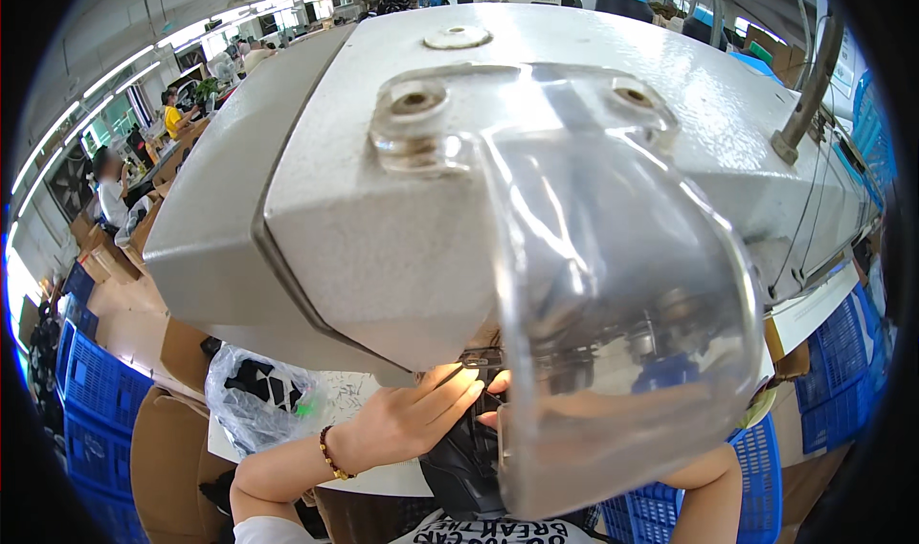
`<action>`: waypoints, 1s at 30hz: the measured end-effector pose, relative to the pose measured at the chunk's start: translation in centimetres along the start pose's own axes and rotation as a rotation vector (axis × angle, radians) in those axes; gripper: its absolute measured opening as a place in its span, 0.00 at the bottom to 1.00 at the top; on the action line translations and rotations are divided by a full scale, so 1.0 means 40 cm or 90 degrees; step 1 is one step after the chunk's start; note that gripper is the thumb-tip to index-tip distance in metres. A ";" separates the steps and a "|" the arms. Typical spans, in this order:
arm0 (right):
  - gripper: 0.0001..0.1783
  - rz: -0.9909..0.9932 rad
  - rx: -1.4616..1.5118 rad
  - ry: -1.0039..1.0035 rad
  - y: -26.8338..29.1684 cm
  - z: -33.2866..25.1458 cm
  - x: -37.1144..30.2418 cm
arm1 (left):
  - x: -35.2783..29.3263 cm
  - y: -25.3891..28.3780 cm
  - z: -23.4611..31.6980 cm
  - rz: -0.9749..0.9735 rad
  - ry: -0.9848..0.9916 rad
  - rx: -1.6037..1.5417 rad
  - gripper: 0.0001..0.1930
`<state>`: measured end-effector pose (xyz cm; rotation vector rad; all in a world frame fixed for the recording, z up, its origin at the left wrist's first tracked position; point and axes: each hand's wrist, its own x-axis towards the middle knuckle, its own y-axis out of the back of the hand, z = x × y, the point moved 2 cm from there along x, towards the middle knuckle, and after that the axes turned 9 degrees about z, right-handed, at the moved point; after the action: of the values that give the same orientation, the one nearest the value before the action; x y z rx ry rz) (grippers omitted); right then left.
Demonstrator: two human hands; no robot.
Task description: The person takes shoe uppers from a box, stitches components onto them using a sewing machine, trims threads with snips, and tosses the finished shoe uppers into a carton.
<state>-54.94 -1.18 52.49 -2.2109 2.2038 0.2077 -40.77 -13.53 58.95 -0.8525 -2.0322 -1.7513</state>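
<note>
- Two hands at work: my left hand (412, 421) closes on the limp black fabric piece (464, 472), just below the big pale-grey metal machine head (369, 257).
- My right hand (565, 427) meets it there, behind the machine head's curved clear-plastic guard (622, 257); two fingertips show, but I can't tell its grip.
- Progress check: the piece sits below the machine head, not yet set aside, so I'd call this mid-job; finished seams, and how much remains, are hidden.
</note>
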 end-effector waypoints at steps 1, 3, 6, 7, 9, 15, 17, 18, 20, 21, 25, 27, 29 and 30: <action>0.27 -0.003 0.003 0.015 0.000 0.007 0.007 | 0.003 0.002 0.001 -0.014 0.001 -0.011 0.18; 0.27 -0.008 0.007 0.046 0.006 0.001 0.031 | 0.011 0.009 0.002 -0.012 -0.002 -0.013 0.18; 0.27 0.054 -0.136 0.063 0.008 -0.058 0.010 | 0.008 0.004 0.008 -0.004 0.008 0.003 0.18; 0.27 0.049 -0.137 0.064 0.004 -0.050 0.018 | 0.004 0.001 0.009 -0.001 0.023 0.022 0.18; 0.26 0.150 -0.297 0.170 -0.007 -0.015 0.037 | -0.003 0.000 0.006 -0.006 0.040 0.024 0.17; 0.16 0.364 -0.634 0.488 -0.007 0.005 0.047 | 0.006 0.010 0.014 0.014 0.101 0.035 0.16; 0.21 0.419 -0.503 0.454 -0.013 0.011 0.044 | 0.001 0.005 0.011 0.011 0.109 0.033 0.16; 0.21 0.418 -0.508 0.456 -0.013 0.013 0.046 | 0.002 0.004 0.008 0.013 0.113 0.041 0.16; 0.19 0.315 -0.227 0.312 -0.002 0.008 0.037 | 0.019 0.000 0.010 0.031 0.103 0.039 0.15; 0.18 0.290 -0.222 0.223 -0.002 0.026 0.053 | 0.011 0.002 0.003 0.027 0.113 0.043 0.15; 0.10 0.262 -0.137 0.225 -0.007 0.022 0.073 | -0.001 -0.001 -0.006 0.030 0.109 0.071 0.15; 0.09 0.258 -0.204 0.262 -0.004 0.012 0.067 | 0.016 0.007 -0.006 0.054 0.099 0.075 0.15; 0.10 0.252 -0.268 0.299 -0.001 0.009 0.065 | 0.025 0.012 -0.009 0.075 0.089 0.082 0.14; 0.10 0.246 -0.299 0.318 0.001 0.009 0.065 | 0.027 0.011 -0.011 0.062 0.088 0.084 0.14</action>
<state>-55.01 -3.74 51.86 -2.1923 3.1393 0.2093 -41.37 -13.67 60.04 -0.7548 -1.9583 -1.5596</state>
